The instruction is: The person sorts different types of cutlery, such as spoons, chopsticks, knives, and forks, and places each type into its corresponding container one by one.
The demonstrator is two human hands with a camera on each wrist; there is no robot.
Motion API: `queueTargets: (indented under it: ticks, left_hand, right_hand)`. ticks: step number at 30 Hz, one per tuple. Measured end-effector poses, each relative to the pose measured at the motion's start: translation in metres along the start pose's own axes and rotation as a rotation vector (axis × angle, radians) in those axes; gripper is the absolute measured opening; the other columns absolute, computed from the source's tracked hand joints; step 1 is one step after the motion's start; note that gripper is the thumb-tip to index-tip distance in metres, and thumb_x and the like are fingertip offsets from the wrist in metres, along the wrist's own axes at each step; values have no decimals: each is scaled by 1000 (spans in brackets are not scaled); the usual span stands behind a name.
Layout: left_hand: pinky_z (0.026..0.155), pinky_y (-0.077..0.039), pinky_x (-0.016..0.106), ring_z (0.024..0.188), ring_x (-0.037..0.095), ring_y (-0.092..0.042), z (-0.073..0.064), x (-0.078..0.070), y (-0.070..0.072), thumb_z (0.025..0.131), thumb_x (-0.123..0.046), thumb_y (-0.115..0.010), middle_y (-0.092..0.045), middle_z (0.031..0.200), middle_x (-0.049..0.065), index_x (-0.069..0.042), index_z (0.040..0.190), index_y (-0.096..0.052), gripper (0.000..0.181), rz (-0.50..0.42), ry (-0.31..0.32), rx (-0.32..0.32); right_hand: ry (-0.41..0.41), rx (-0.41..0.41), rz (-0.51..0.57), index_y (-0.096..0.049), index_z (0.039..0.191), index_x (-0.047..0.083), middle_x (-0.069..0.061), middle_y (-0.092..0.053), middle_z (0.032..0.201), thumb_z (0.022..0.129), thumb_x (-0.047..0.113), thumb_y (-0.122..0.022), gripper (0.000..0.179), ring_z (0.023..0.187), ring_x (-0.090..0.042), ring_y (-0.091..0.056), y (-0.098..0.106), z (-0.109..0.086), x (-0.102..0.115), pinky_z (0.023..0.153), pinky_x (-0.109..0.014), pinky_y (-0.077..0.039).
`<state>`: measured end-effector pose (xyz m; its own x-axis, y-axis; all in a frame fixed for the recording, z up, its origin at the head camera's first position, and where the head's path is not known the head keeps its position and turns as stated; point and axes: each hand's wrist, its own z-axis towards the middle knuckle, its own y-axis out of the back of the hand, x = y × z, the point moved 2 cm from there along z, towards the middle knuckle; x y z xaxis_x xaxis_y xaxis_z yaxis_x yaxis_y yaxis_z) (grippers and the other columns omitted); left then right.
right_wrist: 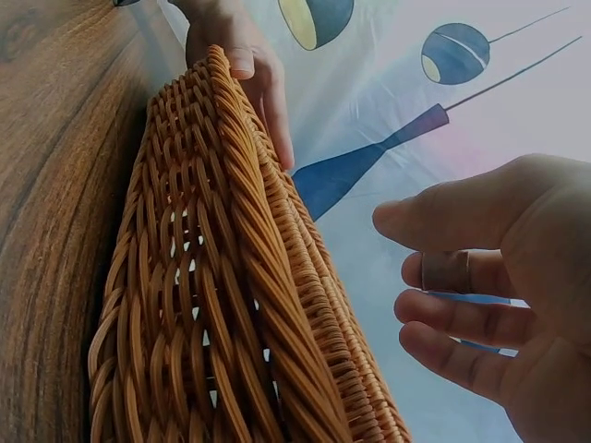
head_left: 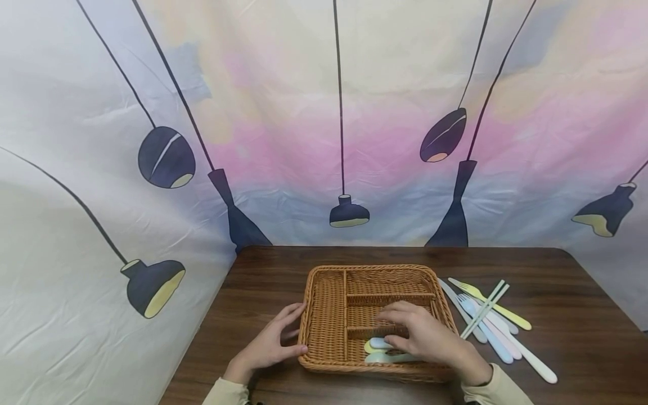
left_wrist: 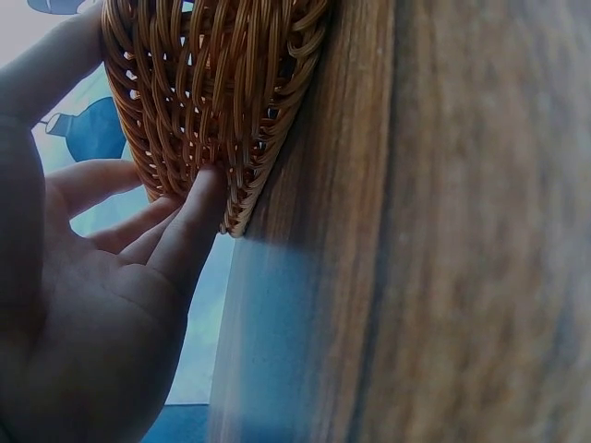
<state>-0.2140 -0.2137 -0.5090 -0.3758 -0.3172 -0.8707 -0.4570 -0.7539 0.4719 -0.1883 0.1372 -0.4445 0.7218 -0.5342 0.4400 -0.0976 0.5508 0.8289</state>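
Observation:
A brown wicker basket [head_left: 326,368] with several compartments lies on the wooden table. My left hand [head_left: 270,343] is at its left side, its fingers extended against the woven outer wall [left_wrist: 199,101] and the thumb at the rim near the front corner. Over the basket's right half hovers my right hand [head_left: 422,332], fingers loosely bent, with nothing between thumb and fingers [right_wrist: 462,318]. Below it, in the front right compartment, lie a light blue spoon [head_left: 379,342], a yellow spoon [head_left: 372,348] and a green spoon [head_left: 382,358]; the hand partly covers them.
Right of the basket is a crossed pile of pastel cutlery: a yellow fork [head_left: 471,289], a blue fork [head_left: 468,306], several knife-like handles and a pair of pale green chopsticks [head_left: 487,306]. A cloth printed with lamps [head_left: 349,214] hangs behind the table [head_left: 278,256].

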Motion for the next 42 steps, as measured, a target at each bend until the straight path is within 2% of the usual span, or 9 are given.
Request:
queueTargets:
  ticks: [7, 19, 26, 33, 38, 42]
  left_hand:
    - [103, -49, 25, 137, 42, -34, -1, 0, 0, 87, -14, -75, -25, 153, 19, -7, 154, -27, 82, 1, 5, 0]
    - [103, -49, 26, 136, 43, -36, 1, -2, 0, 86, -13, -75, -25, 152, 20, -3, 153, -27, 83, 2, -3, -2]
    - [102, -48, 22, 136, 43, -37, 0, -3, 0, 86, -12, -75, -26, 152, 20, -3, 153, -27, 83, 3, -9, 1]
    - [103, -49, 25, 136, 43, -36, 1, -2, 1, 86, -13, -76, -26, 152, 20, -4, 153, -27, 83, 4, -10, -2]
    - [103, -49, 27, 137, 41, -35, 1, -1, 0, 86, -14, -75, -25, 153, 19, -5, 154, -27, 84, 1, 6, 2]
    - [103, -49, 27, 138, 41, -34, 1, -1, 0, 86, -15, -75, -25, 154, 17, -6, 154, -27, 84, -3, 18, 0]
  right_hand:
    - [52, -112, -51, -68, 119, 16, 1, -66, 114, 83, 17, -78, 37, 99, -16, -65, 4, 0, -2, 78, -29, -61]
    - [-13, -166, -115, -66, 122, 16, 2, -67, 114, 83, 18, -78, 41, 97, -16, -67, 19, -4, -11, 78, -35, -61]
    - [-10, -221, -126, -67, 121, 15, 2, -67, 111, 81, 16, -80, 42, 97, -14, -66, 25, -7, -16, 77, -35, -61]
    - [-28, -256, -143, -67, 121, 16, 3, -67, 112, 80, 15, -80, 43, 97, -16, -66, 29, -12, -23, 77, -35, -61]
    - [-57, -268, -109, -67, 121, 17, 2, -67, 114, 81, 12, -79, 42, 95, -16, -66, 32, -17, -29, 73, -32, -60]
    - [-65, -292, -123, -67, 119, 15, 2, -68, 111, 80, 11, -80, 41, 88, -13, -65, 36, -20, -33, 67, -29, -59]
